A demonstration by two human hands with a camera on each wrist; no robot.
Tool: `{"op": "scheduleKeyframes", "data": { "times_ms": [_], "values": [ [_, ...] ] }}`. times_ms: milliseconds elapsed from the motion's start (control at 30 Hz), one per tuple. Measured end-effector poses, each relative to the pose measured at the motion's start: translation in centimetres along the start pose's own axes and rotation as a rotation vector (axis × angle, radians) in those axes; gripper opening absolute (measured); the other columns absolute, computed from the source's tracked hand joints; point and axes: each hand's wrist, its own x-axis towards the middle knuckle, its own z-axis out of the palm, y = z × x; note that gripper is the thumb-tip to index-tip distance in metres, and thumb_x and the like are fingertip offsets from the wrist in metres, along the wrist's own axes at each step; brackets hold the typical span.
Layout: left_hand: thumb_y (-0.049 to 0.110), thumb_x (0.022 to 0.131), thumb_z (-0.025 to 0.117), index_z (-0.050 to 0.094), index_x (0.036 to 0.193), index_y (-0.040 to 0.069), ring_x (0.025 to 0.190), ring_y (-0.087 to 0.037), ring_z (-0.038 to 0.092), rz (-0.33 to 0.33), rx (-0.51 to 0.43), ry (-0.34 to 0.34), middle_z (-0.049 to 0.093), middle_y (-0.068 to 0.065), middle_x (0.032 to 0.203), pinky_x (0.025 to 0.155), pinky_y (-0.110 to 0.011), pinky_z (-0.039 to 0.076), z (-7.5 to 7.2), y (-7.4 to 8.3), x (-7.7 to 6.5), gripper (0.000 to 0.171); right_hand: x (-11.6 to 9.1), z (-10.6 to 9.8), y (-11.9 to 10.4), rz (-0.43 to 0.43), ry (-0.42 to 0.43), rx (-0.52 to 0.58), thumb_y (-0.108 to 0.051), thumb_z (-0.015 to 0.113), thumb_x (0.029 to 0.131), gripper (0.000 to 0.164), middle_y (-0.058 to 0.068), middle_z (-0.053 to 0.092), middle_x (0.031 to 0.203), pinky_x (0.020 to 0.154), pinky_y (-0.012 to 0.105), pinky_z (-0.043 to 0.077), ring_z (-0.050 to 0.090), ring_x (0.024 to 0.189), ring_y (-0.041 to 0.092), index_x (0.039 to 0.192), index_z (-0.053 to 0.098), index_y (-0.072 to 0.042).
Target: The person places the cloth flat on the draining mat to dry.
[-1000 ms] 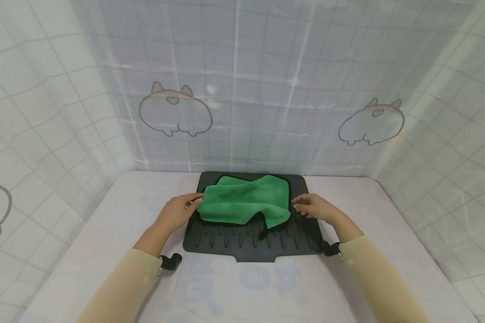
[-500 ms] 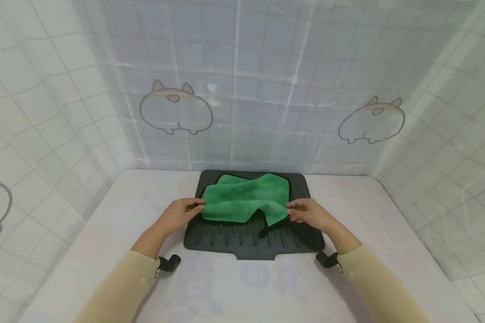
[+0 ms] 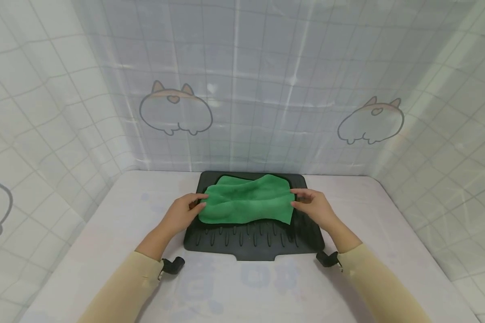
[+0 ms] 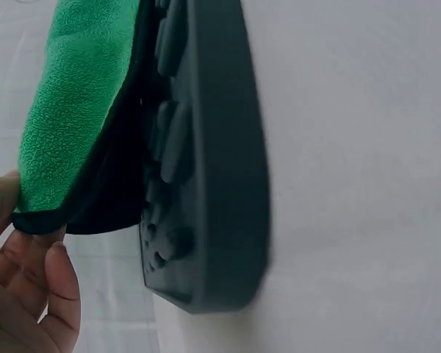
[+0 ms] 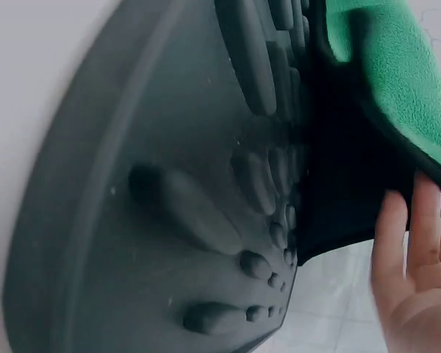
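A green towel (image 3: 246, 205) with dark edging and a black underside lies over a dark grey ridged mat (image 3: 255, 250). My left hand (image 3: 182, 214) pinches the towel's left edge. In the left wrist view, that hand (image 4: 26, 294) has the towel's corner between thumb and fingers, lifted a little off the mat. At the opposite side, my right hand (image 3: 316, 209) holds the right edge. The right wrist view has the fingers of this hand (image 5: 426, 272) under the raised towel edge (image 5: 411, 88), with the thumb mostly out of frame.
The mat rests on a white patterned table (image 3: 242, 291) close to the back wall (image 3: 242, 98). Grid-patterned sheets enclose the back and both sides. A black wrist-worn device (image 3: 174, 265) hangs at the left cuff, another (image 3: 327, 259) at the right cuff.
My right hand came in to the towel's right edge, took hold and drew it outward. The drooping front right corner is now spread flatter. My left hand has gone from beside the towel to gripping it.
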Motion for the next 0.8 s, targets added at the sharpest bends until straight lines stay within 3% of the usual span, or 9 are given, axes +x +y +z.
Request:
{"op": "scheduleKeyframes", "data": {
  "times_ms": [133, 333, 467, 567, 733, 800],
  "values": [
    [0.024, 0.1, 0.064, 0.063, 0.136, 0.014, 0.074, -0.016, 0.053, -0.004, -0.007, -0.011, 0.066, -0.008, 0.107, 0.065, -0.033, 0.048, 0.0, 0.2, -0.1, 0.037, -0.2, -0.5, 0.0, 0.015, -0.014, 0.111, -0.006, 0.074, 0.091, 0.055, 0.022, 0.05, 0.129, 0.08, 0.036, 0.059, 0.066, 0.1, 0.021, 0.142, 0.054, 0.0],
    [0.02, 0.097, 0.069, 0.058, 0.141, 0.013, 0.062, -0.018, 0.051, -0.068, -0.039, -0.105, 0.057, -0.005, 0.084, 0.057, -0.035, 0.046, -0.1, 0.4, -0.4, 0.046, -0.5, -1.3, 0.1, 0.087, -0.081, 0.123, -0.002, 0.073, 0.09, 0.062, 0.025, 0.043, 0.14, 0.077, 0.036, 0.06, 0.063, 0.09, 0.015, 0.147, 0.049, -0.002],
    [0.017, 0.095, 0.071, 0.054, 0.144, 0.009, 0.068, -0.017, 0.053, -0.061, -0.079, -0.188, 0.061, -0.006, 0.1, 0.058, -0.034, 0.048, 0.1, 0.3, -0.7, 0.052, -1.0, -1.8, 0.5, 0.127, -0.152, 0.109, -0.002, 0.073, 0.09, 0.064, 0.025, 0.039, 0.147, 0.079, 0.037, 0.059, 0.063, 0.089, 0.02, 0.148, 0.047, -0.003],
    [0.016, 0.094, 0.072, 0.05, 0.146, 0.006, 0.068, -0.017, 0.053, -0.046, -0.105, -0.255, 0.062, -0.007, 0.099, 0.056, -0.032, 0.048, 0.2, 0.2, -0.8, 0.057, -1.3, -2.3, 0.9, 0.132, -0.204, 0.091, -0.002, 0.073, 0.09, 0.064, 0.024, 0.041, 0.148, 0.079, 0.037, 0.059, 0.064, 0.089, 0.022, 0.148, 0.048, -0.004],
    [0.017, 0.094, 0.072, 0.042, 0.152, 0.006, 0.058, -0.015, 0.051, -0.067, -0.128, -0.358, 0.056, -0.002, 0.069, 0.053, -0.031, 0.047, 0.3, 0.1, -1.0, 0.066, -1.6, -2.8, 1.4, 0.136, -0.265, 0.064, 0.001, 0.071, 0.09, 0.062, 0.025, 0.045, 0.146, 0.079, 0.037, 0.059, 0.066, 0.089, 0.024, 0.147, 0.049, -0.003],
    [0.017, 0.093, 0.073, 0.039, 0.153, 0.004, 0.058, -0.015, 0.053, -0.066, -0.127, -0.391, 0.057, 0.0, 0.066, 0.054, -0.031, 0.047, 0.3, 0.1, -1.0, 0.07, -1.8, -2.8, 1.5, 0.153, -0.279, 0.055, 0.002, 0.071, 0.089, 0.061, 0.024, 0.05, 0.14, 0.08, 0.037, 0.059, 0.066, 0.09, 0.024, 0.147, 0.049, -0.003]
  ]
}}
